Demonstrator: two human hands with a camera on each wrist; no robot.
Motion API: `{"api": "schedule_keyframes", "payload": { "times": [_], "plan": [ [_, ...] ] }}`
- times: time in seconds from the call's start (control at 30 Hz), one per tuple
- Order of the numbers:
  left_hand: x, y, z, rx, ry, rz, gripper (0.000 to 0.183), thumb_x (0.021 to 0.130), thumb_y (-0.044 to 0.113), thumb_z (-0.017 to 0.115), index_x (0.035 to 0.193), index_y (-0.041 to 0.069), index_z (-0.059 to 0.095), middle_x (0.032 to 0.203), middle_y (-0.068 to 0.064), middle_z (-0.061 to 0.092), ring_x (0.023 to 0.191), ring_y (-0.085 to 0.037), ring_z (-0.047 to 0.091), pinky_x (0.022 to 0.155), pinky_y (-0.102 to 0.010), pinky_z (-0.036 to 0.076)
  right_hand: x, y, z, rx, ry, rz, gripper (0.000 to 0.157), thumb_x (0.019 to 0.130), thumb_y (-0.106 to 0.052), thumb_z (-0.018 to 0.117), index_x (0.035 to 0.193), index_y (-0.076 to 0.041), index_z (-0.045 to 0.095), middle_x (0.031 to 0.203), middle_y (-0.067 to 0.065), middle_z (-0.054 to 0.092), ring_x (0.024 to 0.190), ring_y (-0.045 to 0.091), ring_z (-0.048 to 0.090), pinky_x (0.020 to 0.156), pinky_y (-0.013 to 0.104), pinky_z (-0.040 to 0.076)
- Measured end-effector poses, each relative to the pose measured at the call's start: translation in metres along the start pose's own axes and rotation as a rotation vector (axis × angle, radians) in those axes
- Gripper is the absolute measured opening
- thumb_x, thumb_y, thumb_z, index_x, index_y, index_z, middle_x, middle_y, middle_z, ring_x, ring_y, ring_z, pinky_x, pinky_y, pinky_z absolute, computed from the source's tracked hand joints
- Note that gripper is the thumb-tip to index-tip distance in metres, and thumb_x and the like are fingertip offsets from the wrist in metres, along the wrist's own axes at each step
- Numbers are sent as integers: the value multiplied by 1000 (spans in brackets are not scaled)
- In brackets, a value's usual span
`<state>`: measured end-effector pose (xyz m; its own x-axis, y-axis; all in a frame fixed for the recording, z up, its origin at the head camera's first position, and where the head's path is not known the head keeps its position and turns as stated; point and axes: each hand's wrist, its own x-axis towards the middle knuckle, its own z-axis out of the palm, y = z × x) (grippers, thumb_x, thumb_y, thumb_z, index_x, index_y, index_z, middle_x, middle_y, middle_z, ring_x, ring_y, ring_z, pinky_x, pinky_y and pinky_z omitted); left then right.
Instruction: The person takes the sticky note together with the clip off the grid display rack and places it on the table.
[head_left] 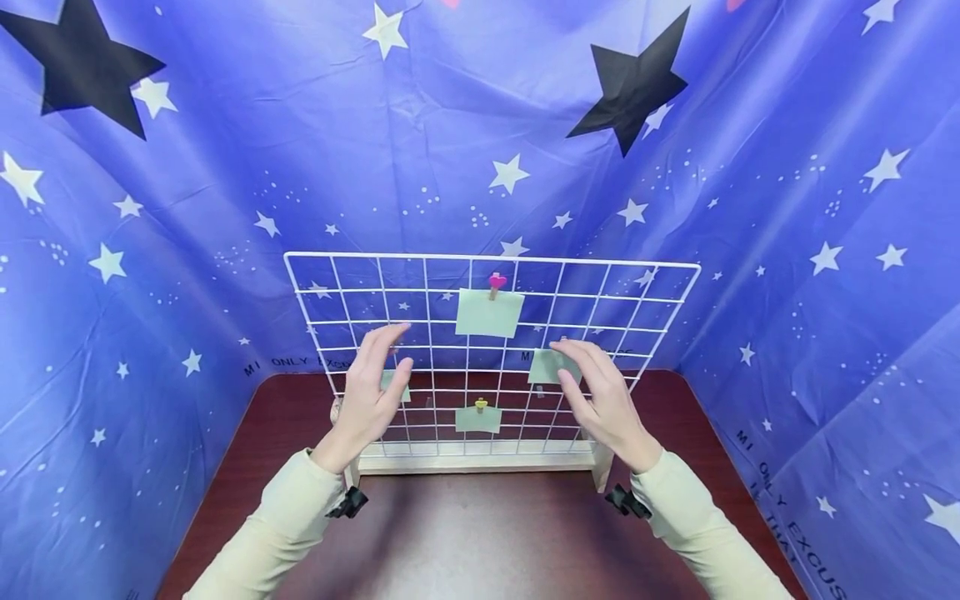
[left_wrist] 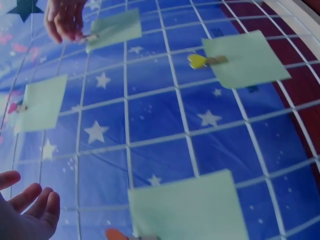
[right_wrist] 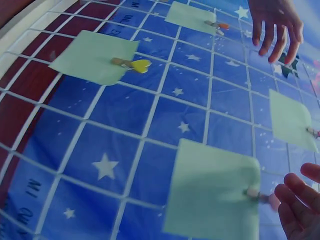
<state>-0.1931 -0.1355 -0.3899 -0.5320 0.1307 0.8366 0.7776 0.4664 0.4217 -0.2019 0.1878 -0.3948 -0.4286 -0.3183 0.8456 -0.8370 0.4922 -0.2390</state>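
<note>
My left hand is raised in front of the left side of a white wire grid panel, thumb and fingers apart and holding nothing. Beside it, partly covered in the head view, hangs a pale green note with an orange-topped clip. My right hand mirrors it on the right, fingers loosely bent by a green note with a pink clip. Between the hands hang a top note under a pink heart clip and a lower note with a yellow heart clip.
The panel stands upright on a pale wooden base on a dark red-brown table. A blue curtain with stars surrounds the table at the back and both sides. Black straps sit at both wrists.
</note>
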Motion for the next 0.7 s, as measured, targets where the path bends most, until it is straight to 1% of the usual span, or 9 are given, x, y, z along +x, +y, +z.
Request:
{"api": "schedule_keyframes", "payload": {
  "times": [0.07, 0.1, 0.13, 0.2, 0.3, 0.33, 0.43, 0.53, 0.7],
  "plan": [
    [6, 3, 3, -22, -12, 3, 47, 101, 35, 45, 132, 1, 53, 119, -16, 57, 102, -29, 55, 85, -39, 48, 8, -2, 1, 10, 7, -8, 38, 99, -26, 46, 122, 0, 62, 118, 13, 63, 107, 32, 57, 98, 34, 40],
    [9, 4, 5, -29, -15, 6, 48, 102, 36, 44, 132, 0, 54, 118, -15, 57, 102, -29, 56, 84, -42, 48, 11, -2, 2, 14, 13, -16, 37, 99, -25, 46, 122, -1, 62, 117, 13, 63, 106, 32, 57, 97, 34, 40],
    [12, 6, 6, -32, -20, 8, 48, 102, 37, 43, 132, 0, 54, 118, -15, 58, 102, -30, 57, 85, -42, 48, 15, -3, 2, 19, 18, -23, 37, 98, -24, 47, 122, -1, 62, 117, 13, 63, 105, 32, 57, 95, 35, 41],
    [17, 8, 9, -32, -31, 10, 49, 102, 37, 42, 132, 1, 54, 116, -16, 59, 102, -28, 58, 85, -43, 49, 23, -5, 2, 23, 25, -38, 36, 97, -22, 47, 122, -1, 62, 117, 13, 63, 100, 30, 57, 91, 36, 42],
    [24, 10, 11, -32, -41, 11, 46, 102, 36, 43, 133, 3, 53, 113, -19, 60, 101, -27, 58, 85, -42, 50, 34, -7, 1, 24, 36, -64, 35, 98, -22, 48, 122, 0, 62, 117, 13, 62, 94, 28, 57, 86, 34, 43],
    [26, 11, 12, -31, -39, 8, 45, 102, 35, 43, 134, 4, 53, 113, -20, 60, 101, -27, 59, 85, -40, 50, 37, -8, 1, 23, 35, -69, 35, 99, -22, 47, 122, 0, 62, 117, 13, 62, 94, 27, 56, 84, 33, 43],
    [30, 14, 12, -28, -16, 5, 43, 101, 33, 45, 132, 5, 54, 110, -19, 61, 98, -26, 60, 82, -42, 51, 47, -11, -1, 11, 33, -87, 36, 99, -24, 47, 123, -1, 62, 119, 14, 61, 97, 27, 56, 78, 30, 45],
    [33, 16, 12, -34, 5, 12, 42, 101, 32, 46, 130, 4, 56, 108, -17, 62, 95, -26, 61, 80, -42, 52, 56, -14, -2, 2, 31, -106, 36, 99, -24, 48, 122, -1, 62, 118, 15, 61, 103, 29, 56, 80, 32, 45],
    [38, 21, 12, -41, 1, 25, 42, 102, 33, 44, 130, 4, 56, 108, -13, 64, 92, -25, 62, 80, -42, 52, 71, -20, -3, -6, 10, -127, 38, 99, -27, 47, 123, -1, 61, 119, 17, 60, 106, 32, 55, 88, 41, 43]
  ]
}}
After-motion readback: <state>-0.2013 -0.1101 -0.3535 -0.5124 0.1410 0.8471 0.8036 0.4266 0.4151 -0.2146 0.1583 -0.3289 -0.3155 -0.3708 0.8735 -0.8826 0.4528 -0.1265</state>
